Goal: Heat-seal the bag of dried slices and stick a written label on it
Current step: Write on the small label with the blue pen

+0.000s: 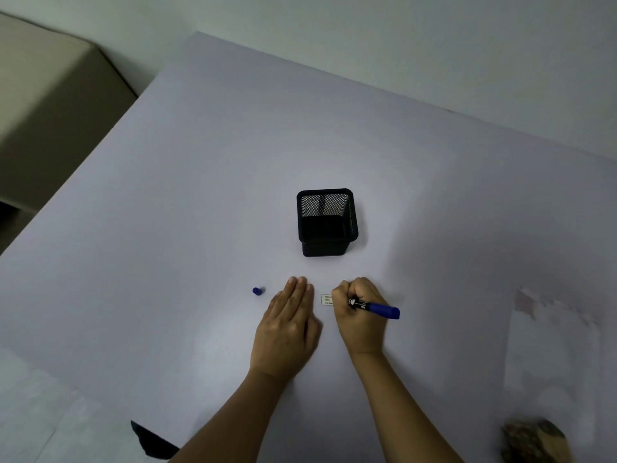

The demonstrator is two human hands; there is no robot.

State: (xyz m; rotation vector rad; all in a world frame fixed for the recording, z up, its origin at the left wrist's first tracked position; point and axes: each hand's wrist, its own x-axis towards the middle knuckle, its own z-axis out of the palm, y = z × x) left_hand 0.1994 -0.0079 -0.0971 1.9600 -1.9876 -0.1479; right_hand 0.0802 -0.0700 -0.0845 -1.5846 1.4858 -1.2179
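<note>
Small label (327,299) flat on the table (200,195) between the hands, running rightward under the right hand (359,317). Right hand fisted round a pen (380,309), tip hidden. Left hand (290,325) flat, fingers straight, just beside the label. Possibly the bag (534,441), blurred, well apart at near right.

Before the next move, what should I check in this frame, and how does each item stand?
1. Marker gripped by right hand: ok.
2. Cap off, lying left of left hand: ok.
3. Label flat on table: ok.
4. Left hand steadying label: not ok, it rests beside it.
5. Label fully written: cannot tell, right hand covers part.
6. Bag sealed: cannot tell, blurred.
</note>
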